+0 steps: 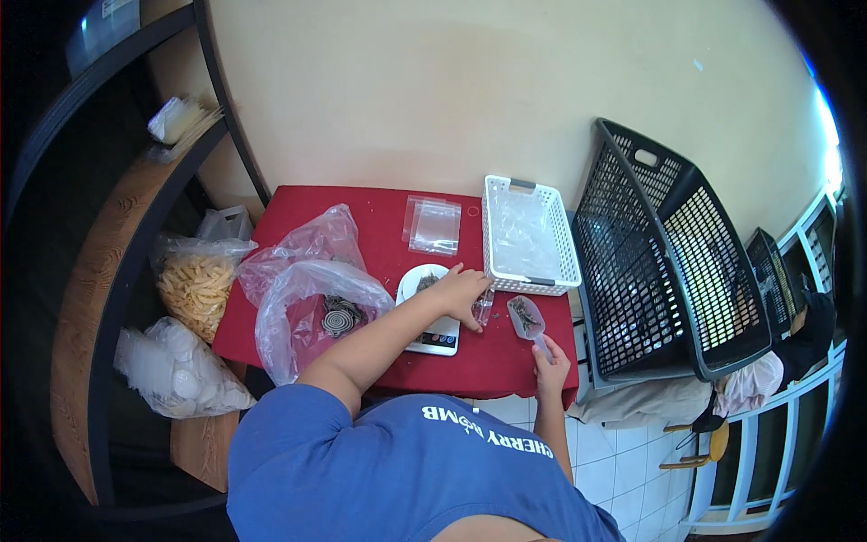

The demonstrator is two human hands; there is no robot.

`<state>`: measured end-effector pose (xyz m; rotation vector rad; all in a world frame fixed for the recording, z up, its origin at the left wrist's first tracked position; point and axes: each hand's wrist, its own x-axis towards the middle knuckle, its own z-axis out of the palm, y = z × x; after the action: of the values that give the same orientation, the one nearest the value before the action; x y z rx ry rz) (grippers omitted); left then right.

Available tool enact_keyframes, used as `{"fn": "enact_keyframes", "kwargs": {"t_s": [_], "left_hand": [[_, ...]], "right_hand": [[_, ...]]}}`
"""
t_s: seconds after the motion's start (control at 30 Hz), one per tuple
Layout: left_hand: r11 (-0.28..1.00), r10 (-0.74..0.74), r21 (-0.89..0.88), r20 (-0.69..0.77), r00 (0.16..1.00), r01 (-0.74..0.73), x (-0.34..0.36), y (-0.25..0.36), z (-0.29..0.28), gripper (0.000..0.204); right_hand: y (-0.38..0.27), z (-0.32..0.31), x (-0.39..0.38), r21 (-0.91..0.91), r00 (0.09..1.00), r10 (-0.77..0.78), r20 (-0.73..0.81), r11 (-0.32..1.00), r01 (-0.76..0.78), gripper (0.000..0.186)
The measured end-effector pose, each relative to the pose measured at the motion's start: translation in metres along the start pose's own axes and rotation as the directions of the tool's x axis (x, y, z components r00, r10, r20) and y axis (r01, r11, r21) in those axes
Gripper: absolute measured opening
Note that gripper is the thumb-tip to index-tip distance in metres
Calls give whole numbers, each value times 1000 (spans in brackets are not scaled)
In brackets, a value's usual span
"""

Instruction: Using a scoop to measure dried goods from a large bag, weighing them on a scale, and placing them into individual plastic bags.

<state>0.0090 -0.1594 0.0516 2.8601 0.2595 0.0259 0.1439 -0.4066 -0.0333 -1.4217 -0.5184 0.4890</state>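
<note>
Left hand (463,294) is stretched out over the scale (431,311) on the red table (379,212), fingers curled and pinching a small clear bag (483,308) just off the scale's right edge. Right hand (549,365) is closed around the handle of a clear scoop (526,318) with some dark bits in it, held right next to that bag. There's a white basket (531,237) just behind the hands, flat zip bags (433,224) near the wall, and a big plastic bag (307,312) with dark coils to the left of the scale.
</note>
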Motion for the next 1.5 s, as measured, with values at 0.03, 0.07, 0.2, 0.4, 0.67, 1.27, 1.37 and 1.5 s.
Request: {"fn": "enact_keyframes", "kwargs": {"t_s": [0.03, 0.07, 0.2, 0.4, 0.67, 1.27, 1.37, 1.5], "left_hand": [[997, 17, -81, -28, 999, -19, -2, -2, -1, 102], [986, 31, -160, -55, 998, -39, -6, -4, -2, 99], [977, 89, -172, -213, 973, -127, -14, -1, 0, 91], [957, 138, -214, -259, 956, -196, -19, 3, -4, 88], [956, 123, -225, -263, 957, -185, -27, -12, -5, 89], [957, 120, -230, -237, 964, -175, -35, -19, -15, 91], [954, 105, -240, -287, 952, -177, -32, -22, -11, 91], [966, 42, -234, -284, 958, -112, -28, -23, -9, 91]], "right_hand": [[-4, -1, 2, -34, 999, -43, 6, 999, 43, 34], [-9, -3, 5, -31, 999, -46, 11, 998, 46, 34], [-61, -6, 12, -249, 971, -49, 233, 962, 109, 33], [-126, 39, 26, -568, 875, -39, 483, 747, 347, 34], [-164, 74, 27, -650, 833, 34, 553, 643, 405, 34], [-157, 67, 26, -624, 883, 92, 460, 741, 247, 33], [-114, 48, 36, -449, 885, 86, 457, 882, 146, 34], [-57, 36, 28, -210, 937, 53, 345, 977, 22, 35]]}}
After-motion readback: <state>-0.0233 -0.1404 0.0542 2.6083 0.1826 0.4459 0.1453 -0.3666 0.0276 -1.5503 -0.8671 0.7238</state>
